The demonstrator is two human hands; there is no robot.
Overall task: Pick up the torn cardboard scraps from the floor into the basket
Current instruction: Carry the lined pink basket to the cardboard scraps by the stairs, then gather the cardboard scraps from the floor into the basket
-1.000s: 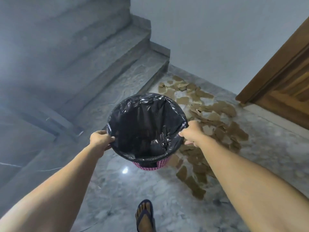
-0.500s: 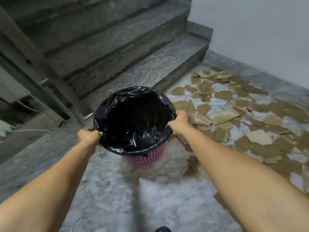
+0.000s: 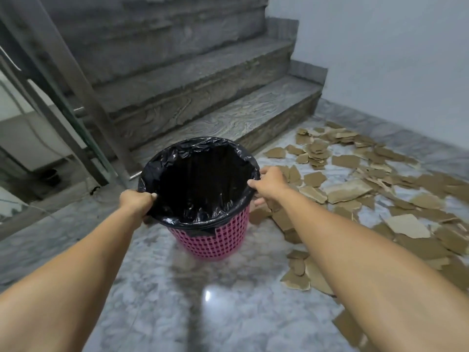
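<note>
A pink mesh basket (image 3: 215, 240) lined with a black plastic bag stands upright on the grey marble floor, just before the bottom stair. My left hand (image 3: 135, 203) grips its rim on the left side. My right hand (image 3: 269, 185) grips the rim on the right side, thumb over the bag. Nothing shows inside the dark bag. Several torn brown cardboard scraps (image 3: 347, 190) lie scattered on the floor to the right of the basket, spreading toward the wall and under my right forearm.
Grey stone stairs (image 3: 203, 107) rise behind the basket. A metal stair railing (image 3: 76, 97) slants down at the left. A pale wall (image 3: 393, 59) bounds the floor at the right. Bare marble floor (image 3: 203, 313) lies in front of me.
The basket has come down from mid-air to the floor near the bottom stair, both hands still on its rim. The view has swung left and lower, bringing the scraps to the right.
</note>
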